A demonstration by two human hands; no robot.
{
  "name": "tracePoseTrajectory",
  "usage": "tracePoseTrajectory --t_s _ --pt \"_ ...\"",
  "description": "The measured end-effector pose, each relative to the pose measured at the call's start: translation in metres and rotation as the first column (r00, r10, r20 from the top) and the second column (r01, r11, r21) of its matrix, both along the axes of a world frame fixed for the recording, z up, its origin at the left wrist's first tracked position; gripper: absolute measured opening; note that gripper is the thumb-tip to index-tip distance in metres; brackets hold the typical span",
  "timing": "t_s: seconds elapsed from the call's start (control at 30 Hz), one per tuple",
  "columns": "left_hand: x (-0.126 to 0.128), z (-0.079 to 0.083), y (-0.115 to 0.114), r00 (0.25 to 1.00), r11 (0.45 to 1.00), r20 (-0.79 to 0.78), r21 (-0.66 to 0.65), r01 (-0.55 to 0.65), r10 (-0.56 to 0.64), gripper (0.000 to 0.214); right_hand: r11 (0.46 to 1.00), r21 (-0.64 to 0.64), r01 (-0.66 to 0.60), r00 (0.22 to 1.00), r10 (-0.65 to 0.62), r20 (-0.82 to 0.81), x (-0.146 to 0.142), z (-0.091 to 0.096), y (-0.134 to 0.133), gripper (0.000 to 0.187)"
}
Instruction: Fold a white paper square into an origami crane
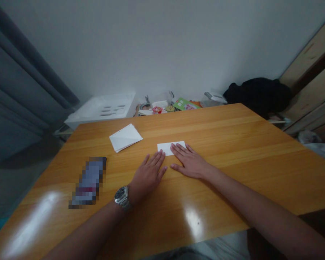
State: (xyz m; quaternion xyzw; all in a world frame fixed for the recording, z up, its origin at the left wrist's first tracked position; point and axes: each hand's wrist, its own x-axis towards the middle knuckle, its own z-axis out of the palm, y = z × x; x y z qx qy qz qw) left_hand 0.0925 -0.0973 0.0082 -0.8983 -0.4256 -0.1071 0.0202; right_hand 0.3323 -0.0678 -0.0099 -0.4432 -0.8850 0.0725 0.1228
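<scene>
Apparently pressing the white paper (165, 147) flat on the worktop (238, 144), just below frame centre, with left hand (147, 170) and right hand (193, 162); resting fingers (179, 150) outstretched, slightly spread, gripping nothing; probably calling next for even pressure along the paper.

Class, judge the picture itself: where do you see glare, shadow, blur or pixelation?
Head view: two bright glare patches on the wooden table, at its left and near its front edge; head view: soft shadow along the right forearm; head view: green packet beyond the far edge looks soft, fine detail lost; head view: phone-like device pixelated into blocks.
</scene>
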Motion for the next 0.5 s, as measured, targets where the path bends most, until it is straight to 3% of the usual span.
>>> tracePoseTrajectory --t_s 0.17,0.33,0.5 --pt "-0.008 0.011 -0.002 0.998 0.998 -0.002 -0.021 -0.062 0.062 0.049 1.0 -0.007 -0.007 1.0 0.006 -0.009 0.0 0.0 -0.002 0.083" --pt "0.009 0.019 0.002 0.994 0.993 -0.028 -0.032 -0.11 0.109 0.052 1.0 -0.013 -0.018 1.0 0.018 -0.007 0.001 -0.001 -0.001 0.083" --pt "0.019 0.009 0.004 0.999 0.998 0.034 -0.05 0.033 -0.031 0.051 1.0 -0.017 -0.025 1.0 0.025 0.005 0.003 0.0 -0.002 0.084"
